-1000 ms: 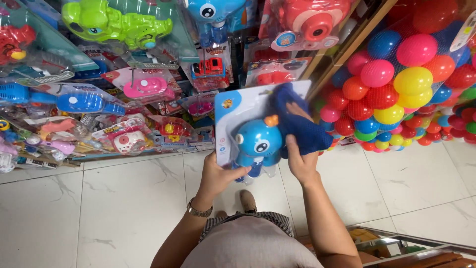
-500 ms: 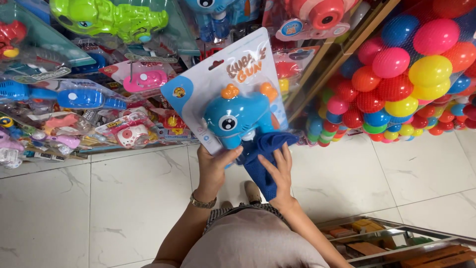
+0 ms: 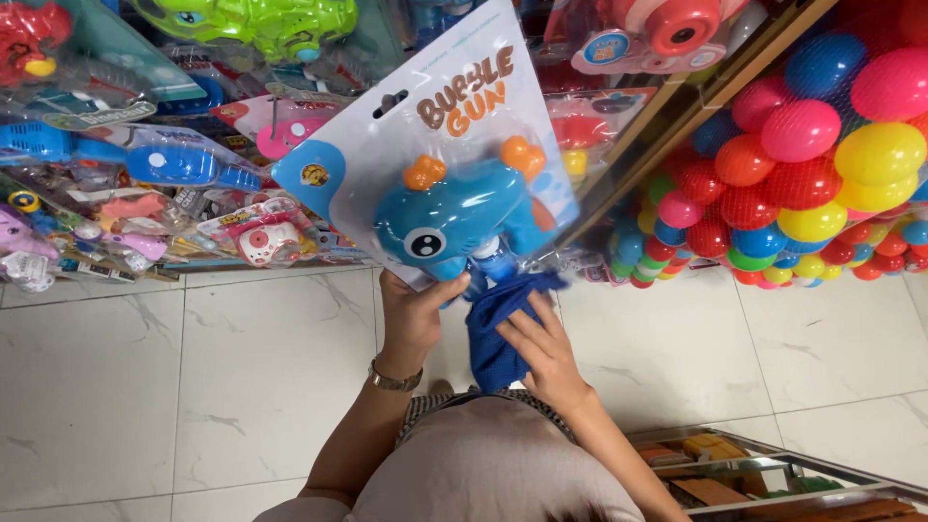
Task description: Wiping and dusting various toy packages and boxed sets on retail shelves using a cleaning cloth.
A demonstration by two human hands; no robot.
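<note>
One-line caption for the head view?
Left hand holds a packaged blue toy; right hand presses a blue cloth beneath it.

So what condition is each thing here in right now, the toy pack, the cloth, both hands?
blue toy pack: sealed, tilted, raised above the floor
blue cloth: bunched, pressed against the pack's lower edge
left hand: closed on the pack's bottom edge
right hand: fingers spread flat on the cloth
netted balls: bagged, hanging at the right
</note>
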